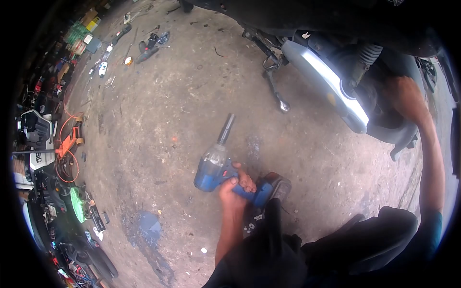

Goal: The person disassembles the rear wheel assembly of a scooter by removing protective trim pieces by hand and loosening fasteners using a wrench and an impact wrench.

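My left hand (235, 189) is wrapped round the grip of a blue cordless impact wrench (209, 169). A long dark socket (226, 128) on its nose points up and away from me, and its battery (278, 186) is at the lower right of the grip. On the right, my right hand (407, 98) reaches in behind a silver cover (326, 79) on the underside of a scooter, near a coil spring (370, 56). Its fingertips are lost in the dark there, so what they touch cannot be made out.
A kickstand (276, 91) hangs from the scooter. Another power tool (147, 54) and a white bottle (103, 69) lie on the concrete floor (158, 105). Along the left stand an orange tool with a cable (69, 141), a green item (77, 204) and shelves of clutter.
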`<state>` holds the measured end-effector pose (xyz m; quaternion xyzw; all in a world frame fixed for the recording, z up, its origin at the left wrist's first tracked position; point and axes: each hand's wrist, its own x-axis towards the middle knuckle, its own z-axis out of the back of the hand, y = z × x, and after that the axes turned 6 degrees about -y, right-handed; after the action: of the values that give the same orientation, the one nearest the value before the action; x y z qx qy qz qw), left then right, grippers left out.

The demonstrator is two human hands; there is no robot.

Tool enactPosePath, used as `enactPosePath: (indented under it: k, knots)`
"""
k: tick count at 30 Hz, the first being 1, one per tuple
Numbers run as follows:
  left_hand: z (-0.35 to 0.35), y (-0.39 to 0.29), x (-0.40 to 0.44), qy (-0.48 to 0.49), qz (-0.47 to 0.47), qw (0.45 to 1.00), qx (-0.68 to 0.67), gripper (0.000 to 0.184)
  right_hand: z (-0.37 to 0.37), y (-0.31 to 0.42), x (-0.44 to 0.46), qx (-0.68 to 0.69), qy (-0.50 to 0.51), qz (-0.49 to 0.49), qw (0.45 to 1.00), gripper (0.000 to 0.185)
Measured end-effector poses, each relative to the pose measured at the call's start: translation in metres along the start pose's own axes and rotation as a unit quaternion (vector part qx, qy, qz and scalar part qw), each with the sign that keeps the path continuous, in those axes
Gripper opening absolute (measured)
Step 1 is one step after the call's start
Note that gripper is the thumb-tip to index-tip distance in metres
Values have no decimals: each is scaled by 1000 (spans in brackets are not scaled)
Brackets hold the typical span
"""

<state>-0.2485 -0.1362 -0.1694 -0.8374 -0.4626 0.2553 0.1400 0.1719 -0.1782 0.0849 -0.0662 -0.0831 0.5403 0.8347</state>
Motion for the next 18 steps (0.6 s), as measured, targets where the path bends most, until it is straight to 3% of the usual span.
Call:
enactPosePath:
  k: [4, 14, 18]
  knots:
    - [-2, -2, -2, 16, 7, 999, -35, 47, -8, -6, -2, 3, -66, 48, 997, 22]
    - [-11, 7, 2, 45, 31, 998, -30, 45, -5, -3, -2, 2, -64, 23, 998, 20]
    - [-30, 13, 13, 78, 88, 993, -23, 45, -7, -7, -5, -28, -61, 28, 997, 20]
